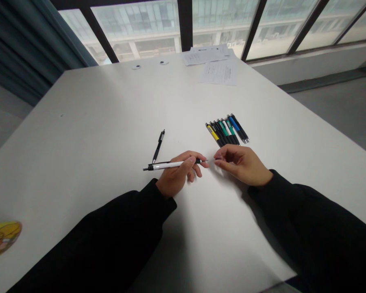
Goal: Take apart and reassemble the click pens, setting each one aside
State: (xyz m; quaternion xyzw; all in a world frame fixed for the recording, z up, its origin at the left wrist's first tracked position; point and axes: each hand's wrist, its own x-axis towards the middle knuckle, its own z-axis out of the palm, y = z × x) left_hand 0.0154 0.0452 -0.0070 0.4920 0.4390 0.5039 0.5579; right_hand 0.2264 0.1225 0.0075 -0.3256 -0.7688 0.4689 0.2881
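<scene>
Black sleeves covered your arms; your left hand pinched a white pen, pointing toward your right hand, which pinched a small dark piece, coloured pens just beyond it.

A broad white table is spread beneath and around the grips of both hands, its pale surface crossed by soft shadows; just beyond the right hand, a row of pens is laid closely side by side, with yellow, black, green, white and blue barrels shown; beyond the left hand, a single black pen is laid slantwise, well apart from the row; far beyond both grips, printed papers are loosely overlapped near the far edge; to their left, two small round fittings are seen; well left of and nearer than the left grip, a yellow printed item is partly cut off by the view.
</scene>
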